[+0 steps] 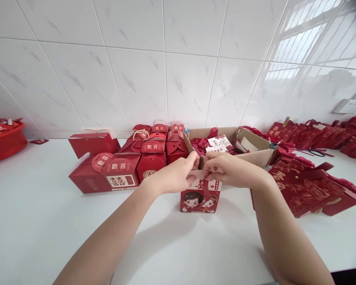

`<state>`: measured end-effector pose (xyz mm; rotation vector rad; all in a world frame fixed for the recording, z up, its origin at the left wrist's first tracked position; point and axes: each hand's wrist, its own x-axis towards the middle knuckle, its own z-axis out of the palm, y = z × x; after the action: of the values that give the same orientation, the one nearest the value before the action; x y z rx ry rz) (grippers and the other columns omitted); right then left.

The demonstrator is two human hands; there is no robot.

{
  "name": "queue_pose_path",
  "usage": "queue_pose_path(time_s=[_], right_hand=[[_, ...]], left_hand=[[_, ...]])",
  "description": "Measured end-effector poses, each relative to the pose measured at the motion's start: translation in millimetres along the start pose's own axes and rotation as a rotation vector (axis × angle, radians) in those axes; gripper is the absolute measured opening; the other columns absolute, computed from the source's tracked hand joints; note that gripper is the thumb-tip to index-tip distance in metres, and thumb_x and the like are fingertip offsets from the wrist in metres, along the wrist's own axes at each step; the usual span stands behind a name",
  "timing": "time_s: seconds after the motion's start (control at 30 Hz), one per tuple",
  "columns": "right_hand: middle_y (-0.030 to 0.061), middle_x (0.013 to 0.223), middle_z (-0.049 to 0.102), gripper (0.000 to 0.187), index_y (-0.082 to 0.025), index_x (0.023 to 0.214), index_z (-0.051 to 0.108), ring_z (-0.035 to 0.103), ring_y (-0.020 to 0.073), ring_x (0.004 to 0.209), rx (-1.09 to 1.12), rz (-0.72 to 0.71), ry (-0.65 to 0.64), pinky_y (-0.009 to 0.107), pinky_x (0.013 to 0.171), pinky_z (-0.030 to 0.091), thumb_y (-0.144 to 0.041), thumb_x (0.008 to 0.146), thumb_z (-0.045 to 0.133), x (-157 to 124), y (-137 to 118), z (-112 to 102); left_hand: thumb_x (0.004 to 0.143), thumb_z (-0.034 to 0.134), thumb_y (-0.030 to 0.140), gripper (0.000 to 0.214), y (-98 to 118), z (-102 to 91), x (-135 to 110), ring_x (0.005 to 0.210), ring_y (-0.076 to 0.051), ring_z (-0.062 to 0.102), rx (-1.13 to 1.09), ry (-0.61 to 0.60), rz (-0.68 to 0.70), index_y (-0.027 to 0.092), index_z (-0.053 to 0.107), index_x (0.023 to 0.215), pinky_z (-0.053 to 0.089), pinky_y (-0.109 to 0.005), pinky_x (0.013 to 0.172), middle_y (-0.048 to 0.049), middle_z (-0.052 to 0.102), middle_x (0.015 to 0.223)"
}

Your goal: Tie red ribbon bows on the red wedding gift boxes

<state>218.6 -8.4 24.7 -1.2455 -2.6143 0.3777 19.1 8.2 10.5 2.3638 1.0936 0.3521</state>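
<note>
A small red gift box (199, 202) with two cartoon figures and a white band stands upright on the white table in front of me. A dark red ribbon (207, 190) hangs down its front face. My left hand (178, 174) is closed at the top left of the box, thumb and fingers pinching its upper edge. At the top right, my right hand (225, 168) is closed too, its fingertips pinched on the ribbon. The fingers partly hide the top of the box.
Behind the box is an open cardboard box (259, 158) of ribbons and cards. Red candy boxes (154, 158) cluster left of it; a larger red box (89, 174) lies beside them. Red gift bags (296, 186) stand right. A red basin (6, 144) sits far left, below a tiled wall (136, 87).
</note>
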Motion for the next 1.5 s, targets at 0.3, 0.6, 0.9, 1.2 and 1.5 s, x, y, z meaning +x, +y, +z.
queue_pose_path(time_s=[0.3, 0.6, 0.9, 1.2, 1.5], right_hand=[[0.0015, 0.081, 0.058, 0.011, -0.018, 0.079, 0.054, 0.050, 0.0130, 0.066, 0.023, 0.007, 0.052, 0.025, 0.057, 0.037, -0.009, 0.077, 0.049, 5.8, 0.3, 6.3], [0.0009, 0.074, 0.061, 0.013, -0.020, 0.091, 0.052, 0.053, 0.0141, 0.061, 0.076, 0.098, 0.023, 0.024, 0.052, 0.034, -0.016, 0.080, 0.048, 6.1, -1.9, 9.2], [-0.0016, 0.067, 0.057, 0.009, -0.020, 0.078, 0.049, 0.048, 0.0118, 0.058, 0.059, 0.102, 0.017, 0.023, 0.051, 0.032, -0.014, 0.071, 0.051, 10.9, 1.9, 11.1], [-0.0032, 0.073, 0.062, 0.015, -0.022, 0.086, 0.058, 0.053, 0.0115, 0.063, 0.094, 0.086, -0.009, 0.023, 0.054, 0.038, -0.017, 0.074, 0.050, 9.7, 2.6, 8.4], [-0.0033, 0.069, 0.060, 0.013, -0.021, 0.083, 0.058, 0.050, 0.0103, 0.059, 0.097, 0.079, -0.016, 0.022, 0.053, 0.036, -0.016, 0.074, 0.050, 8.5, -0.3, 6.4]], left_hand=[[0.081, 0.050, 0.023, 0.017, -3.1, 0.3, 0.6, 0.068, -0.019, 0.060, -0.031, -0.004, -0.003, 0.023, 0.036, 0.090, 0.036, -0.025, 0.049, -0.0032, 0.062, 0.080], [0.075, 0.061, 0.040, 0.039, 12.9, 7.5, -1.2, 0.070, -0.023, 0.062, 0.119, 0.030, -0.042, 0.022, 0.036, 0.098, 0.037, -0.027, 0.049, -0.0051, 0.063, 0.083], [0.078, 0.054, 0.026, 0.017, 15.9, 6.9, -9.4, 0.067, -0.022, 0.061, 0.269, 0.106, -0.174, 0.020, 0.040, 0.088, 0.032, -0.026, 0.047, -0.0079, 0.063, 0.082], [0.064, 0.050, 0.017, 0.006, 3.4, -28.5, -27.2, 0.061, -0.020, 0.056, 0.375, -0.173, -0.320, 0.021, 0.052, 0.061, 0.033, -0.027, 0.048, -0.0034, 0.062, 0.068], [0.066, 0.059, 0.041, 0.024, -0.3, -18.9, -17.9, 0.067, -0.022, 0.059, 0.344, -0.184, -0.311, 0.023, 0.063, 0.080, 0.036, -0.027, 0.050, -0.0043, 0.067, 0.081]])
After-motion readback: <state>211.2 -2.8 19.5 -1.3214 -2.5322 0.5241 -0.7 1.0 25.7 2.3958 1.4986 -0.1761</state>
